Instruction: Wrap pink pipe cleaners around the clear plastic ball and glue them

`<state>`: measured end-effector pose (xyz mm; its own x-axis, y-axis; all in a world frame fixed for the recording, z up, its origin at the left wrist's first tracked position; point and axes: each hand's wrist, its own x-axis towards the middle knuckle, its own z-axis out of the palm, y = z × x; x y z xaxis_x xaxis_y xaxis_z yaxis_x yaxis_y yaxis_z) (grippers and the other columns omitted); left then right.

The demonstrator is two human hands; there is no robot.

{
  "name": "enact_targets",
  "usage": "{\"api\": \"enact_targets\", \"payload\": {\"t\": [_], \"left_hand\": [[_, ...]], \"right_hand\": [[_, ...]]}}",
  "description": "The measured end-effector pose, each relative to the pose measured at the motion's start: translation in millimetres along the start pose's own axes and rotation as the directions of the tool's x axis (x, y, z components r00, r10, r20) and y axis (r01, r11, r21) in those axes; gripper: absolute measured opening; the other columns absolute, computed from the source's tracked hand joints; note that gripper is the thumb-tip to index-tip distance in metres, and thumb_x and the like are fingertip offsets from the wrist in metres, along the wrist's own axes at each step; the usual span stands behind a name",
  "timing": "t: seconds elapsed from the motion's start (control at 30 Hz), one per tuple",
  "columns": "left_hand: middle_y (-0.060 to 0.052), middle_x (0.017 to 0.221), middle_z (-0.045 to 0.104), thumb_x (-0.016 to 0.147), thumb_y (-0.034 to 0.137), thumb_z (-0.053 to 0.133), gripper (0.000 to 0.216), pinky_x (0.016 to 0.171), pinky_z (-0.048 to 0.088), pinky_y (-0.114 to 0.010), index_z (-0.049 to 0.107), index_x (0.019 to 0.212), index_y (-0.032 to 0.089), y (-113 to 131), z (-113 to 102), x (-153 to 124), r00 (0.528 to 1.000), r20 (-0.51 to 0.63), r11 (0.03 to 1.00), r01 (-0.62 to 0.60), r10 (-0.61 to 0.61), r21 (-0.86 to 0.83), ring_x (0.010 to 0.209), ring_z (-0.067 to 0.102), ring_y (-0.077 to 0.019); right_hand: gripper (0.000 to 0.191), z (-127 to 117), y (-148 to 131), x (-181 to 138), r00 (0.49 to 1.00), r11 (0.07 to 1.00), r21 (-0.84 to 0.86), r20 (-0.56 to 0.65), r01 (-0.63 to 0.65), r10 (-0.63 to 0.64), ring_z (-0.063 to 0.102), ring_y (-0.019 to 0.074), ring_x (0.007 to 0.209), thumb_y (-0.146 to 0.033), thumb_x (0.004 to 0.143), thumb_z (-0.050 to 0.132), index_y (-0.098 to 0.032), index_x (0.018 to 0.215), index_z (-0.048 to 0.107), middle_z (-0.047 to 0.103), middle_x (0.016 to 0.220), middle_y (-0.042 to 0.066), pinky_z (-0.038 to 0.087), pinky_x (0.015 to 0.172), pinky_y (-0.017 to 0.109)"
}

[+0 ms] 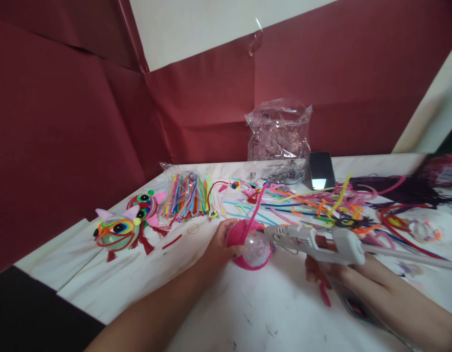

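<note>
My left hand (226,238) grips a clear plastic ball (257,248) that is partly wrapped in pink pipe cleaner (240,233). One loose end of the pink pipe cleaner rises above the ball. In my right hand (321,271) is a white hot glue gun (306,240), its nozzle against or very close to the ball's upper right edge. A glue stick (409,256) runs out of the gun's back. A short pink piece (325,294) hangs below my right fingers; whether they pinch it I cannot tell.
Two decorated animal-faced balls (118,232) stand at the left. Behind them lies a bag of colourful pipe cleaners (189,195). Loose pipe cleaners (295,210) spread across the right of the white table (167,293). A black phone-like object (320,171) and a clear plastic bag (279,132) are at the back.
</note>
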<state>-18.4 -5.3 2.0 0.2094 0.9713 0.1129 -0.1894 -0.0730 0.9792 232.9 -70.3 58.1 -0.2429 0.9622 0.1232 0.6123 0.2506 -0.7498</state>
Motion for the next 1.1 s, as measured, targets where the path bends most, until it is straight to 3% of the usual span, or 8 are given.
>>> {"api": "enact_targets", "payload": {"t": [0.33,0.8,0.97,1.1], "left_hand": [[-0.006,0.106,0.063,0.051,0.025,0.081,0.064,0.077,0.043,-0.033,0.053,0.108,0.020,-4,-1,1,1.000,0.009,0.999,0.000,0.000,-0.041,0.095,0.058,-0.0247],[-0.007,0.106,0.062,0.052,0.032,0.082,0.068,0.079,0.044,-0.036,0.050,0.111,0.022,-8,-4,2,0.999,0.048,1.000,-0.003,0.004,-0.026,0.095,0.058,-0.0263],[-0.009,0.121,0.053,0.051,0.028,0.082,0.074,0.096,0.037,-0.042,0.047,0.117,0.023,-13,-7,0,0.974,0.004,0.958,-0.225,0.227,0.176,0.116,0.048,-0.0298],[-0.009,0.128,0.045,0.051,0.016,0.078,0.076,0.108,0.023,-0.047,0.046,0.120,0.024,-3,-6,-5,0.867,0.033,0.756,-0.451,0.497,0.474,0.126,0.038,-0.0314]], "right_hand": [[0.056,-4,3,2,0.999,0.992,-0.120,0.019,-0.049,0.051,0.063,0.0262,0.070,-0.061,0.078,0.029,-0.023,0.069,0.068,0.068,0.073,0.007,0.052,0.070,0.038],[0.059,-4,12,3,0.997,0.997,-0.059,0.048,-0.050,0.053,0.064,0.0281,0.079,-0.066,0.079,0.030,-0.022,0.079,0.069,0.070,0.085,0.009,0.051,0.075,0.040],[0.057,-4,0,0,0.999,0.999,-0.017,-0.014,-0.044,0.044,0.064,0.0277,0.071,-0.069,0.071,0.036,-0.023,0.065,0.069,0.070,0.072,0.007,0.052,0.070,0.037],[0.047,-4,-10,-5,0.989,0.998,0.044,-0.139,-0.047,0.052,0.063,0.0236,0.065,-0.065,0.071,0.044,-0.025,0.056,0.065,0.070,0.064,0.003,0.051,0.064,0.030]]}}
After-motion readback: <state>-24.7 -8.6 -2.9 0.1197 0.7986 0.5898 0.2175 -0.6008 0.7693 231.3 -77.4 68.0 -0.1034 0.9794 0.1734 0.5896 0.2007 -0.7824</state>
